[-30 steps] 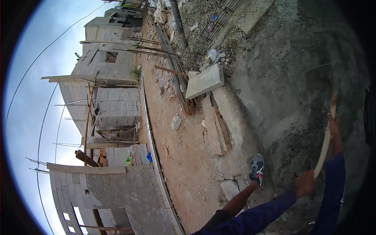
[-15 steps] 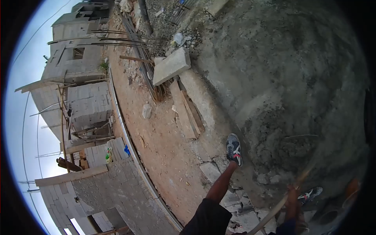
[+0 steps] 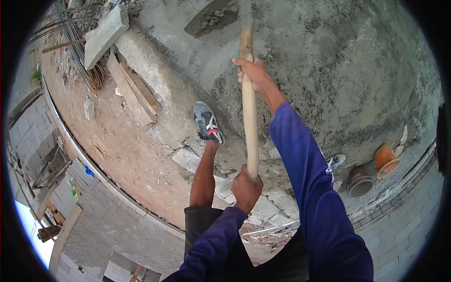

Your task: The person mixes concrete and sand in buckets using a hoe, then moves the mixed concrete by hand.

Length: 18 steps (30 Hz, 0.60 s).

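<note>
The left hand (image 3: pixel 247 190) is closed in a fist around the wooden handle (image 3: pixel 250 122), just short of its near end. The right hand (image 3: pixel 255 74) grips the same handle farther up; its thumb lies across the shaft and its fingertips show on the left side. The handle runs from the near centre to the far centre of the scene. The metal blade (image 3: pixel 211 21) is at the far end, left of the handle, with grey mix on its face; whether its edge touches the surface cannot be told. Wet grey mix (image 3: pixel 324 84) covers the ground on the far side and to the right. A shoe (image 3: pixel 206 122) stands left of the handle. An orange pot (image 3: pixel 386 160) and a dark bucket (image 3: pixel 360 181) are at the right.
</note>
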Each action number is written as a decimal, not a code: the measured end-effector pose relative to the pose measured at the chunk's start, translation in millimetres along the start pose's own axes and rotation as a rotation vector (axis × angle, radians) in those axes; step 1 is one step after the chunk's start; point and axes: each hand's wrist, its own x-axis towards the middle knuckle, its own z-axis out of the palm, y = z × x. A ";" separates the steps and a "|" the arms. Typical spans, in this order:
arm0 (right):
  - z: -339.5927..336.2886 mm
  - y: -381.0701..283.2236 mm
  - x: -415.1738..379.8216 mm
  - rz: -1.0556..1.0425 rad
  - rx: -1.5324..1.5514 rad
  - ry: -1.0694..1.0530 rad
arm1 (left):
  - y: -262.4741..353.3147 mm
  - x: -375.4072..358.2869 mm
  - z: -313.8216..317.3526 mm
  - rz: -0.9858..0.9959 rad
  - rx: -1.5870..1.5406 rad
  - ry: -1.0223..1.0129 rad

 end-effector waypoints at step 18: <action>-203.9 157.4 -287.3 0.263 -0.379 0.450 | -255.9 100.6 212.6 0.110 -0.151 -0.123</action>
